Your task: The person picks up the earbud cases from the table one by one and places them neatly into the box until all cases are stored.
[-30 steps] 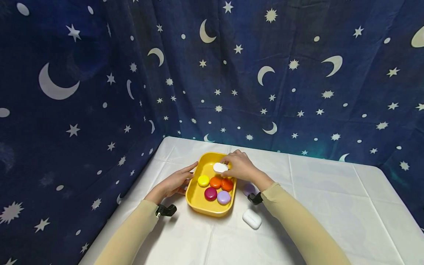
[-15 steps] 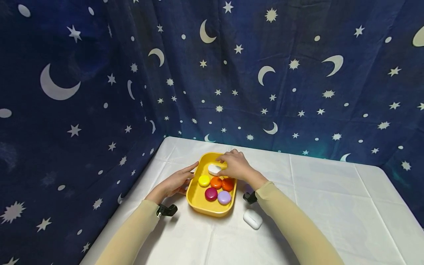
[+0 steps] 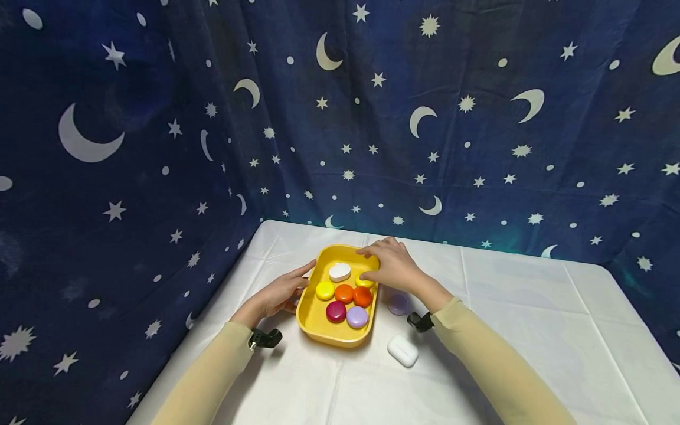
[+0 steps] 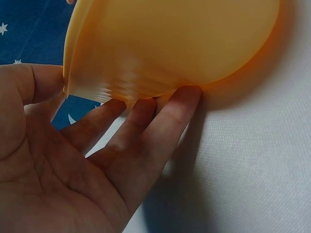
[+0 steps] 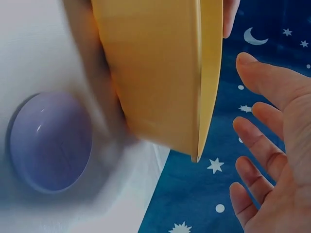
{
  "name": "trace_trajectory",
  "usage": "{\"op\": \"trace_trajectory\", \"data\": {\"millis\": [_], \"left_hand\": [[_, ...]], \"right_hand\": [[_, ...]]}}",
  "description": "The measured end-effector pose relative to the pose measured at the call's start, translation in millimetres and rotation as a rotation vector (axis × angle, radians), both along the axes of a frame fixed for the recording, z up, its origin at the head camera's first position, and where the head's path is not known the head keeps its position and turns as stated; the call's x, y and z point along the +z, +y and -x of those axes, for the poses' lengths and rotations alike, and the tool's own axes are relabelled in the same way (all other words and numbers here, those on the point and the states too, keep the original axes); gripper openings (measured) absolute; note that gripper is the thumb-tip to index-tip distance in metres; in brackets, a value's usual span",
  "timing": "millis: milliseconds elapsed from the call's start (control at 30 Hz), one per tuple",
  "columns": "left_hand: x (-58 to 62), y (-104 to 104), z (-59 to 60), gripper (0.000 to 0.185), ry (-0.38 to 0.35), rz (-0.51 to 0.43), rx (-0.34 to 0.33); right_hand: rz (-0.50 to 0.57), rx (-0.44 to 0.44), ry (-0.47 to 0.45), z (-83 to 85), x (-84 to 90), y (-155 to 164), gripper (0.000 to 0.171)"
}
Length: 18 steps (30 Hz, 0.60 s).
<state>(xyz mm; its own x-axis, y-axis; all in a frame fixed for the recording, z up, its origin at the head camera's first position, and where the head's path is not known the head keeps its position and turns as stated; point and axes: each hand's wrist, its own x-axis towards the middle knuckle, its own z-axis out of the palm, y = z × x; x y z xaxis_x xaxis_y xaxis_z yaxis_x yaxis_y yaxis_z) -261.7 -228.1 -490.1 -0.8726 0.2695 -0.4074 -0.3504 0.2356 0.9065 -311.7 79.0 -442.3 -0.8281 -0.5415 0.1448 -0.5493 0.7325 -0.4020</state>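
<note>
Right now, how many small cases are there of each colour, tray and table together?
White cases: 2
Yellow cases: 1
Orange cases: 2
Magenta cases: 1
Lilac cases: 2
Total: 8. A yellow patch under the right fingers is too hidden to count.

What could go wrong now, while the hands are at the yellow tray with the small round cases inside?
1. The right hand hovers open over the yellow tray; moving away, it might brush the white case or the orange case.
2. The left hand only presses straight fingers against the tray's wall, so a bump could slide it.
3. The right sleeve might sweep the purple case or the earbud case on the tablecloth.
</note>
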Motion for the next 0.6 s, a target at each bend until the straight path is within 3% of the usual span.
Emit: {"op": "trace_trajectory", "data": {"millis": [600], "left_hand": [[0.4,-0.3,-1.7,0.062,0.005,-0.019,0.011]], "right_hand": [[0.057,-0.037,0.033,-17.4,7.1,43.1,0.058]]}}
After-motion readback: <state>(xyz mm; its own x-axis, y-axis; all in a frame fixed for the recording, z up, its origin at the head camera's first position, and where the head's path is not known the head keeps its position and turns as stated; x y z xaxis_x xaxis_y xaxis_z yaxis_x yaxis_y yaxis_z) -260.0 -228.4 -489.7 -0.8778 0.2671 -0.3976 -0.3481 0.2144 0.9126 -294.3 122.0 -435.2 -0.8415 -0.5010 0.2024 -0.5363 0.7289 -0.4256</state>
